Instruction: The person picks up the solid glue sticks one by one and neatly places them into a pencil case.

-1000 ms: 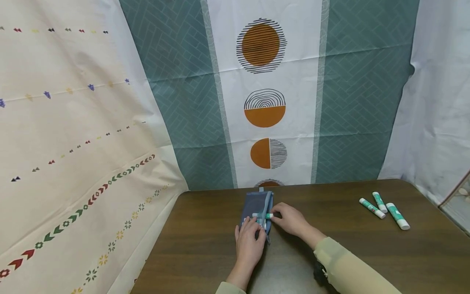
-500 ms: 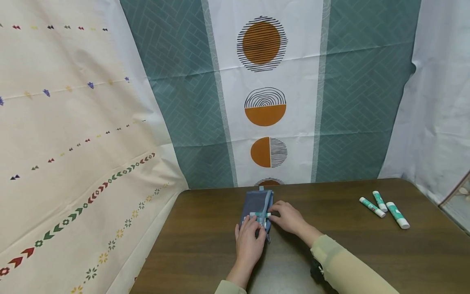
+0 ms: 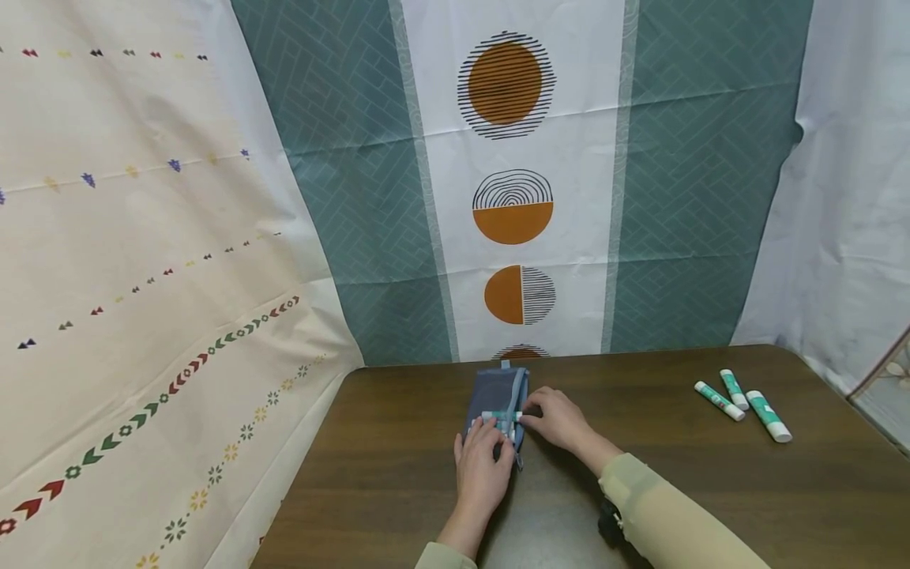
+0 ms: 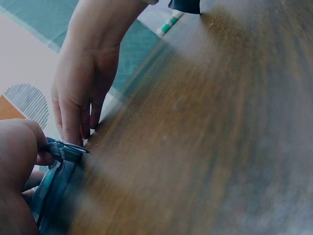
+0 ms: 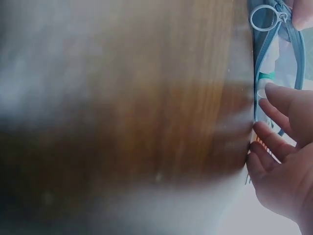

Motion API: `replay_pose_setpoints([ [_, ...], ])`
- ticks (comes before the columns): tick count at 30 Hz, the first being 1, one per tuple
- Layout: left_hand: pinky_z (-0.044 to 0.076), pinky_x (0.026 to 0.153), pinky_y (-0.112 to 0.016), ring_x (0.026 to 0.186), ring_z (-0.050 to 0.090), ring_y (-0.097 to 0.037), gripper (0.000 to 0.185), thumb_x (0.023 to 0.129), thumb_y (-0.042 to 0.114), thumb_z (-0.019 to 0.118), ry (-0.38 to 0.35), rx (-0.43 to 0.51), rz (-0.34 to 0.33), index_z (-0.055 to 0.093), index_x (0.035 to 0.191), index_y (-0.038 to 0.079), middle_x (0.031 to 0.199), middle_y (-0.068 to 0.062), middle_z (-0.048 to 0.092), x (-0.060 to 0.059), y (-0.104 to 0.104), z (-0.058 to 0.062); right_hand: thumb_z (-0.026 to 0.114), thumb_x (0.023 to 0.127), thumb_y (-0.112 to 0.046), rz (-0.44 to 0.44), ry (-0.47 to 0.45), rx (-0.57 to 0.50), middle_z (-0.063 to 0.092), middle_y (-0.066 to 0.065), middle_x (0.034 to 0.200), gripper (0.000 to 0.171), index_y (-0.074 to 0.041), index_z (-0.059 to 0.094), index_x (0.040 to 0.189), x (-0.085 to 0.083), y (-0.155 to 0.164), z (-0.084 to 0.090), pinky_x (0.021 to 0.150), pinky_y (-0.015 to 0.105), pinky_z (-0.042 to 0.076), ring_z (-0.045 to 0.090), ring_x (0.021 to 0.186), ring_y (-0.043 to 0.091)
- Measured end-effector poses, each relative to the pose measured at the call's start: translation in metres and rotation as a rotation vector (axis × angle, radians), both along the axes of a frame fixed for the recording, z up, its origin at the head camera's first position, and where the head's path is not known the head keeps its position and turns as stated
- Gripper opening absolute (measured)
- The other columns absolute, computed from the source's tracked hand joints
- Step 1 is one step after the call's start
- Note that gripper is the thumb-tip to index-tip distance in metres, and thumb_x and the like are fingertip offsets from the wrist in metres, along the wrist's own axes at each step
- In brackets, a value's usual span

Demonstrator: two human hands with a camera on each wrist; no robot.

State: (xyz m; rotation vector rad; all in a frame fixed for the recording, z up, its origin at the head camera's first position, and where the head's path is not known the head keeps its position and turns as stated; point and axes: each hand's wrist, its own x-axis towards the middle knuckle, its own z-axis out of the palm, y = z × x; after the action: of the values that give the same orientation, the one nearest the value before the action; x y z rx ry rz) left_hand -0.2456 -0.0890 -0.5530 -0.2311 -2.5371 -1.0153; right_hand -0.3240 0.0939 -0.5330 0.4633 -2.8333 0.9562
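A blue-grey zippered pouch (image 3: 492, 391) lies near the table's back edge, with its zipper side partly undone. Its ring-shaped zipper pull (image 5: 264, 18) shows in the right wrist view. My left hand (image 3: 485, 466) rests over the pouch's near end, and the thumb and a finger pinch its edge by the zipper. A green and white glue stick (image 3: 501, 416) lies mostly within the pouch, crosswise. At the pouch's right side, my right hand (image 3: 562, 419) pinches the white end of that stick between thumb and finger. Other white tubes in the pouch are partly hidden by the left hand.
Three more glue sticks, one of them thicker (image 3: 769, 416), lie at the right of the brown wooden table (image 3: 661, 482). Patterned cloths (image 3: 370, 197) hang behind the table and along the left.
My right hand has moved slightly left, and the glue stick has slid further into the pouch. The left hand stays in place on the pouch.
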Motion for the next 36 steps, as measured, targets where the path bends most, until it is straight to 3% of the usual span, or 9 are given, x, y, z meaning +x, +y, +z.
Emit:
replay_pose_setpoints([
  [17, 0.025, 0.119, -0.083, 0.147, 0.056, -0.041, 0.022, 0.099, 0.012, 0.073, -0.005, 0.012, -0.012, 0.067, 0.080, 0.021, 0.145, -0.014, 0.072, 0.0002, -0.0005, -0.0004, 0.086, 0.097, -0.026, -0.030, 0.019, 0.006, 0.069, 0.010, 0.117, 0.010, -0.017, 0.084, 0.102, 0.0003, -0.0083, -0.0006, 0.091, 0.056, 0.056, 0.064, 0.110, 0.034],
  [29, 0.026, 0.119, -0.083, 0.147, 0.057, -0.041, 0.022, 0.098, 0.012, 0.072, 0.002, 0.002, -0.009, 0.066, 0.079, 0.020, 0.144, -0.015, 0.072, -0.0001, 0.0000, 0.0001, 0.086, 0.098, -0.029, -0.040, -0.021, 0.005, 0.069, 0.009, 0.121, 0.012, -0.020, 0.086, 0.105, -0.0001, -0.0085, -0.0012, 0.093, 0.056, 0.055, 0.062, 0.113, 0.033],
  [36, 0.025, 0.119, -0.083, 0.148, 0.056, -0.040, 0.023, 0.098, 0.013, 0.073, -0.005, 0.006, -0.009, 0.066, 0.079, 0.022, 0.145, -0.013, 0.072, -0.0004, -0.0005, -0.0004, 0.084, 0.099, -0.025, 0.011, -0.027, 0.003, 0.069, 0.009, 0.124, 0.016, -0.016, 0.084, 0.113, 0.0015, -0.0028, 0.0003, 0.099, 0.059, 0.055, 0.063, 0.120, 0.036],
])
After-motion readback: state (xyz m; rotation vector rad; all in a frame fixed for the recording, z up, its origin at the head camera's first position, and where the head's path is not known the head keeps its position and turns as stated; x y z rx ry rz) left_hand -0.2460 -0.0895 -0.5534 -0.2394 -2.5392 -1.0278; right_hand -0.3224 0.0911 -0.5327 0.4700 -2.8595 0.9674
